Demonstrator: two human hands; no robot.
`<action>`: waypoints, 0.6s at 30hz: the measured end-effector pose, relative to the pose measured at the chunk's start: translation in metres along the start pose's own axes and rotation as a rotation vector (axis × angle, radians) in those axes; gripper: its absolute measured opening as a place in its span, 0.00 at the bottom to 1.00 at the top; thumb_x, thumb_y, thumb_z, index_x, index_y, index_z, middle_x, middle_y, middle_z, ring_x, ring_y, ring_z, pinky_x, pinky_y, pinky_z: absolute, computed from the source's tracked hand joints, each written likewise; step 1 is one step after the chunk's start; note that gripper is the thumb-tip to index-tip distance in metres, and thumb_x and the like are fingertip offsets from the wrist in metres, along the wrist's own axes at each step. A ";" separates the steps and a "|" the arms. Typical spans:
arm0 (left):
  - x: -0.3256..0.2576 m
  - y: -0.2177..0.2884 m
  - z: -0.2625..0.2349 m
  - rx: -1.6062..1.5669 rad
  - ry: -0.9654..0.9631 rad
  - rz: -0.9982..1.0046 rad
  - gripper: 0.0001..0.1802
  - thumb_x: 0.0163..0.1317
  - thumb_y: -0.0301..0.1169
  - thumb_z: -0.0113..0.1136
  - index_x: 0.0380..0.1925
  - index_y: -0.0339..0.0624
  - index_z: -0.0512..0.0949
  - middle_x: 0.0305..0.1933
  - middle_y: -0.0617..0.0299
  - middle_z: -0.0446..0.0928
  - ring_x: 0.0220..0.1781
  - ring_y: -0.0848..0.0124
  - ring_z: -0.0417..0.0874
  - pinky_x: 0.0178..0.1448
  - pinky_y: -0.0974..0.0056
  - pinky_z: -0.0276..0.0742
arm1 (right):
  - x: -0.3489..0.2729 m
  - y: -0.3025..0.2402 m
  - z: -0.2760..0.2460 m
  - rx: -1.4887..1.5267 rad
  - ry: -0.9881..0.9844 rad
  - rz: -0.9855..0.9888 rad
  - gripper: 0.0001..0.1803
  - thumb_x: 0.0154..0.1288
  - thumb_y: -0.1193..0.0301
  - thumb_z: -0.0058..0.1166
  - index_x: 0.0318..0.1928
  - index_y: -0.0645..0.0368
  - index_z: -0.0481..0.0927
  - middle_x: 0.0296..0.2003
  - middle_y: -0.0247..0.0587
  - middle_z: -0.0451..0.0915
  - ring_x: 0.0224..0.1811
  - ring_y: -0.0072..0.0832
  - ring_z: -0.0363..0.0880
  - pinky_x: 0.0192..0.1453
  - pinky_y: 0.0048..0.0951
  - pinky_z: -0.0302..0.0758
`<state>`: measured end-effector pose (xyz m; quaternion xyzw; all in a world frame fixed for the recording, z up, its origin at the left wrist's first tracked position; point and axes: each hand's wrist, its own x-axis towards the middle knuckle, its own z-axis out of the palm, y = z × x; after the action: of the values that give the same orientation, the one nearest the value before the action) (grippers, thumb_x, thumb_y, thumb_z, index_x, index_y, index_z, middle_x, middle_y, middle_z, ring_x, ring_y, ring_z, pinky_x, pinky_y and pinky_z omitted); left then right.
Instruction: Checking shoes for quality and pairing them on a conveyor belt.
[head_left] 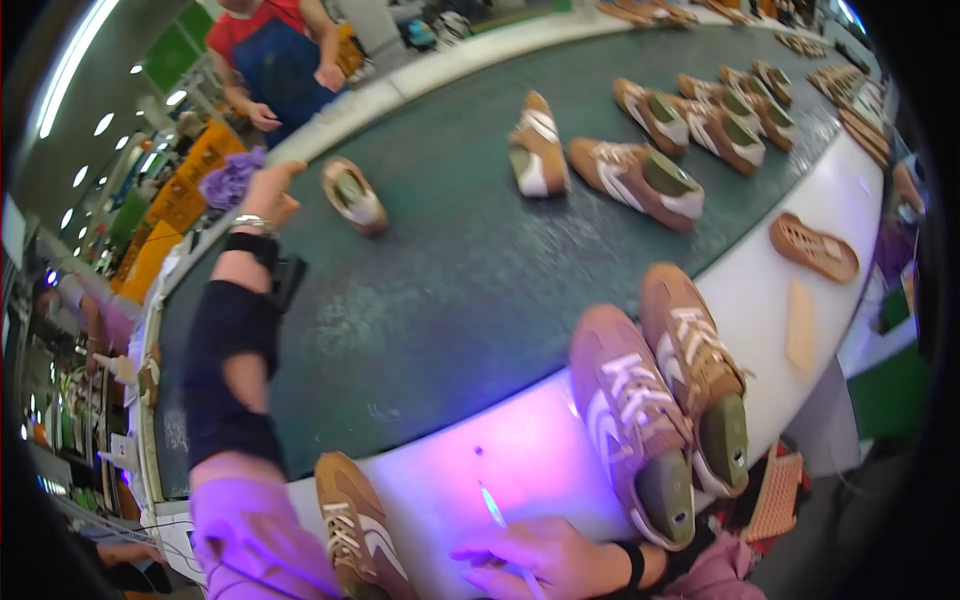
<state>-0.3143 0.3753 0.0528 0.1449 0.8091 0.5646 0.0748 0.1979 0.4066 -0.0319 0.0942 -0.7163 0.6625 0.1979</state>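
Note:
My left hand (270,194) reaches far out over the dark green belt (430,290), thumb and finger apart, with nothing visible between them. Close by on its right is a small-looking brown and white shoe (354,196). Low in front, my right hand (545,556) grips a slim pale pen-like tool (493,505), its pointed tip over the lit white ledge (440,500). Whether the tool is a pen or a brush is unclear. Two laced brown sneakers, one (628,410) nearer and one (694,375) beyond it, stand beside my right forearm. Another sneaker (355,525) sits left of the right hand.
Along the belt stand two more shoes (540,150) (637,182) and a cluster of several sneakers (715,125). A brown sole (815,247) and a beige strip (800,325) lie on the right ledge. A purple cloth (230,180) shows behind my left hand. Across the belt stands another person (275,65).

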 end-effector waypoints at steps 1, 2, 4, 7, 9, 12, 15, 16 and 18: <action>-0.012 0.007 -0.029 0.115 -0.035 -0.060 0.23 0.51 0.41 0.67 0.41 0.35 0.76 0.42 0.57 0.74 0.32 0.71 0.69 0.42 0.60 0.72 | -0.004 0.000 0.003 0.012 -0.119 0.021 0.13 0.63 0.71 0.55 0.45 0.66 0.77 0.32 0.42 0.82 0.30 0.27 0.83 0.35 0.26 0.79; -0.045 0.019 -0.012 0.148 -0.123 0.013 0.13 0.56 0.38 0.63 0.34 0.42 0.73 0.19 0.76 0.56 0.15 0.81 0.58 0.31 0.69 0.67 | -0.006 0.006 0.002 0.006 -0.092 0.067 0.13 0.63 0.71 0.55 0.45 0.66 0.77 0.32 0.42 0.82 0.30 0.27 0.83 0.35 0.26 0.79; -0.108 0.033 -0.025 0.271 -0.131 0.100 0.20 0.59 0.38 0.60 0.48 0.41 0.70 0.39 0.70 0.69 0.36 0.79 0.69 0.42 0.70 0.71 | -0.008 0.007 0.008 -0.032 -0.021 -0.009 0.14 0.60 0.72 0.58 0.45 0.64 0.77 0.27 0.42 0.80 0.26 0.29 0.82 0.31 0.27 0.78; -0.194 0.043 -0.045 0.332 -0.276 0.116 0.26 0.58 0.38 0.59 0.54 0.40 0.69 0.50 0.63 0.70 0.52 0.76 0.69 0.51 0.69 0.69 | -0.007 0.007 0.008 -0.048 0.011 0.022 0.10 0.60 0.72 0.56 0.40 0.64 0.75 0.28 0.49 0.79 0.29 0.37 0.83 0.33 0.32 0.78; -0.262 0.045 -0.065 0.369 -0.371 0.182 0.29 0.56 0.39 0.60 0.56 0.39 0.68 0.51 0.63 0.68 0.53 0.76 0.69 0.56 0.70 0.65 | -0.008 0.011 0.006 -0.060 0.025 0.043 0.12 0.60 0.73 0.57 0.42 0.65 0.77 0.29 0.46 0.80 0.30 0.33 0.82 0.35 0.29 0.78; -0.379 0.051 -0.088 0.447 -0.313 0.200 0.34 0.50 0.39 0.64 0.57 0.39 0.66 0.59 0.59 0.65 0.63 0.70 0.64 0.62 0.65 0.61 | -0.017 -0.006 0.001 -0.132 0.070 -0.021 0.14 0.56 0.74 0.58 0.44 0.63 0.77 0.34 0.47 0.81 0.33 0.37 0.83 0.38 0.31 0.79; -0.463 0.036 -0.109 0.674 -0.293 0.331 0.39 0.45 0.37 0.68 0.58 0.36 0.65 0.64 0.45 0.59 0.67 0.55 0.61 0.66 0.55 0.59 | -0.041 -0.038 -0.026 -0.514 0.183 -0.095 0.20 0.53 0.76 0.59 0.48 0.66 0.76 0.42 0.50 0.81 0.45 0.40 0.81 0.52 0.33 0.75; -0.487 0.023 -0.116 0.724 -0.287 0.371 0.41 0.45 0.39 0.69 0.58 0.35 0.64 0.65 0.43 0.57 0.68 0.52 0.59 0.67 0.52 0.57 | -0.050 -0.050 -0.032 -0.531 0.267 -0.002 0.20 0.54 0.77 0.57 0.49 0.68 0.75 0.44 0.50 0.80 0.48 0.38 0.79 0.55 0.34 0.72; -0.525 0.000 -0.117 0.784 -0.276 0.395 0.44 0.45 0.42 0.70 0.59 0.33 0.62 0.66 0.39 0.53 0.68 0.46 0.56 0.69 0.49 0.54 | -0.069 -0.062 -0.051 -0.492 0.423 0.066 0.21 0.58 0.77 0.53 0.53 0.69 0.73 0.45 0.47 0.79 0.48 0.33 0.78 0.56 0.32 0.71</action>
<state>0.1497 0.1037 0.0711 0.3876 0.9010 0.1945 0.0121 0.2929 0.4415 -0.0009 -0.1193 -0.8006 0.4803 0.3378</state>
